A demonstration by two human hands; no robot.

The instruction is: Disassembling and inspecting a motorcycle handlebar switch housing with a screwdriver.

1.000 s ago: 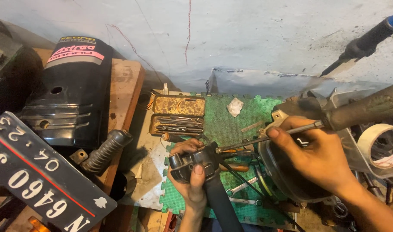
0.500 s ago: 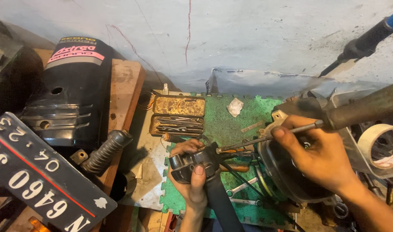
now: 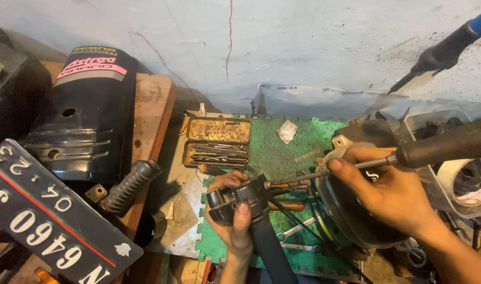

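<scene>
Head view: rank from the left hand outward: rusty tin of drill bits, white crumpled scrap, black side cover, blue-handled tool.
From the left hand:
1. Rusty tin of drill bits, just above it.
2. White crumpled scrap, up and right on the green mat.
3. Black side cover, far left.
4. Blue-handled tool, top right corner.

Tin [image 3: 218, 141] behind switch housing [image 3: 239, 199]

Soft even daylight, faint shadows, sharp centre, slight wide-angle edge stretch
</scene>
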